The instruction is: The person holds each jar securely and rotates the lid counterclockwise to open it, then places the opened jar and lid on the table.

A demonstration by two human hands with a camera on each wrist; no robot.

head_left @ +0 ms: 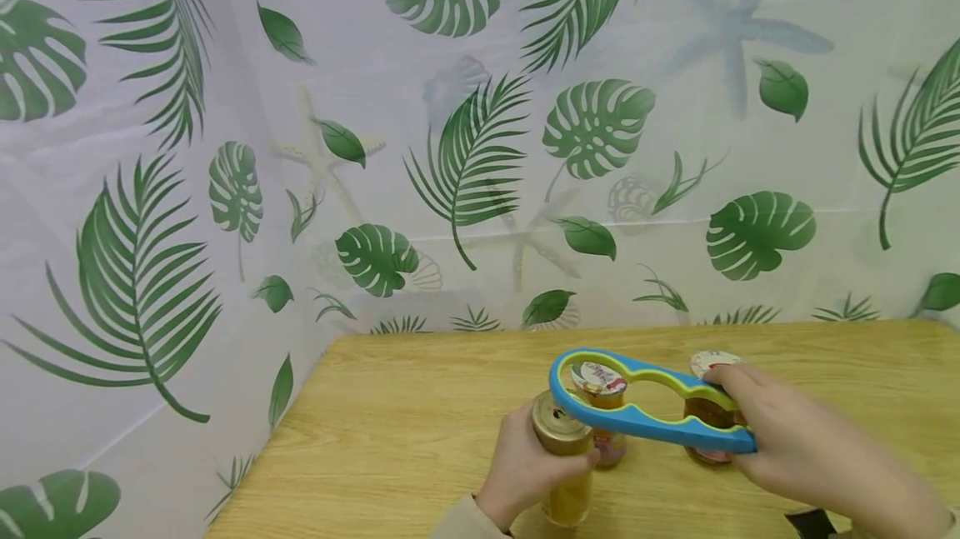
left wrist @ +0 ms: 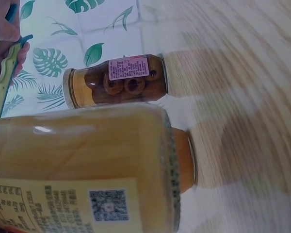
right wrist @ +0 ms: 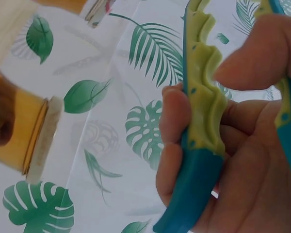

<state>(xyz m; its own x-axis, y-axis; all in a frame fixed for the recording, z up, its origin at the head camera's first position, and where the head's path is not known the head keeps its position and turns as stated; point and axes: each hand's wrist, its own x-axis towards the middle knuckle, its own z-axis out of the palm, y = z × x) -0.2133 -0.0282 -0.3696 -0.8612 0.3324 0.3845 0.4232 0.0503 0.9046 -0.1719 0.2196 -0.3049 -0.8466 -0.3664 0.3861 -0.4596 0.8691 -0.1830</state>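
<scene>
Two hands working at jars with a blue-green opener on a wooden surface.
The left hand is wrapping its grip around the gold-lidded jar at 6 o'clock on the surface. The right hand is closing fingers round the opener handle, holding its loop above a small jar, with another jar at 3 o'clock, under the handle.
</scene>
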